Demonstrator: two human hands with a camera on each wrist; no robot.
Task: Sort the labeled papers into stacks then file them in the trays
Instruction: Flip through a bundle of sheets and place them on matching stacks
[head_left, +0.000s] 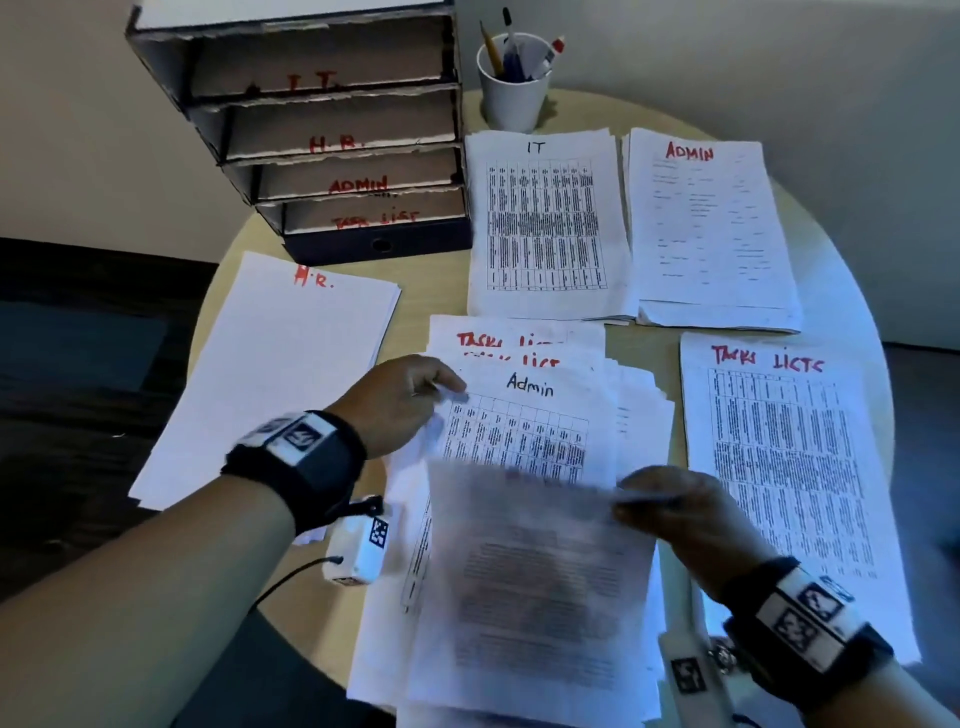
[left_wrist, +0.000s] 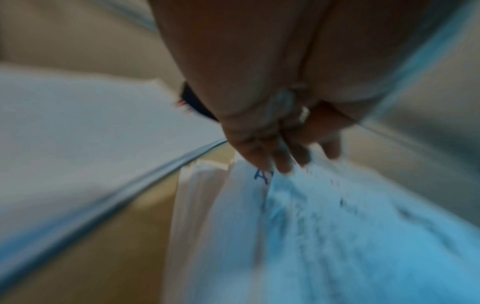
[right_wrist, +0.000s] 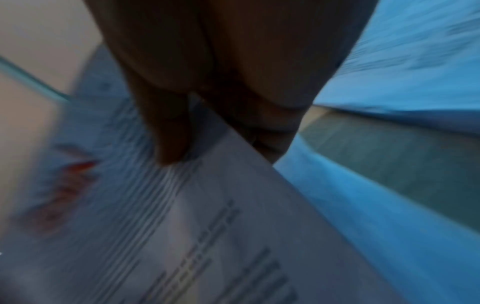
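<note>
Head view: sorting step; right hand (head_left: 670, 512) pinches a blurred sheet (head_left: 530, 582) at 6 o'clock over the unsorted pile (head_left: 636, 410). Left wrist view: left hand (left_wrist: 272, 144) pinches the Admin sheet (left_wrist: 249, 197). Right wrist view: red label unreadable; next needs reading it.

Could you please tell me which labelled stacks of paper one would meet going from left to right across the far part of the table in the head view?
H.R. stack → IT stack → ADMIN stack.
</note>
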